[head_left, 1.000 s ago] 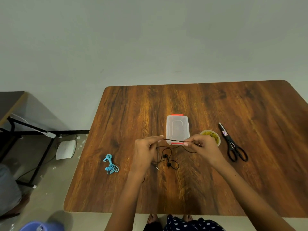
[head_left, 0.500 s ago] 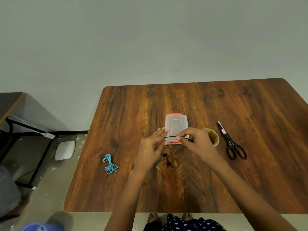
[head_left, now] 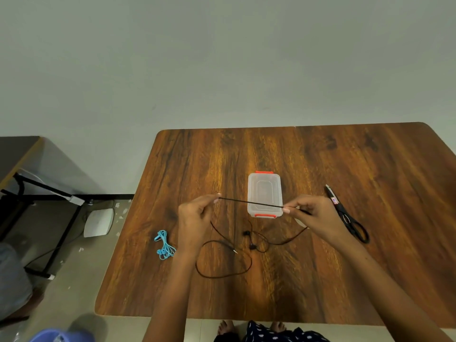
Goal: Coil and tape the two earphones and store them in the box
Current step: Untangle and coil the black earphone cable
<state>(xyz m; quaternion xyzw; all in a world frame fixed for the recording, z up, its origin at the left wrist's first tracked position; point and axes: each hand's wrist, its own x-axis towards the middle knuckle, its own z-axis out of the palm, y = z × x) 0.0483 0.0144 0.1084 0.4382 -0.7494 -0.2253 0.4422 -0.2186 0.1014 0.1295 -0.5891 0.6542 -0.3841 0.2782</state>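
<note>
The left hand (head_left: 195, 218) is pinching one end of a straight piece of the thin black earphone wire (head_left: 250, 202) with curled fingers. The right hand (head_left: 312, 214) is pinching the other end the same way. The wire is stretching tight between the two hands, up in the air in front of the small clear plastic box with orange clips (head_left: 264, 193). The box is sitting shut on the brown wooden table (head_left: 370, 267), in the middle. The rest of the black wire is hanging down and lying in loose loops on the table near the person, with the little ear pieces lying between the hands. The bright blue earphone bundle (head_left: 164, 245) is lying on the table to the left of the left arm, well apart from the box. The black scissors (head_left: 348, 215) are lying just beside the right hand, on its right. A white flat gadget (head_left: 98, 222) is sitting on the floor left of the table.
</note>
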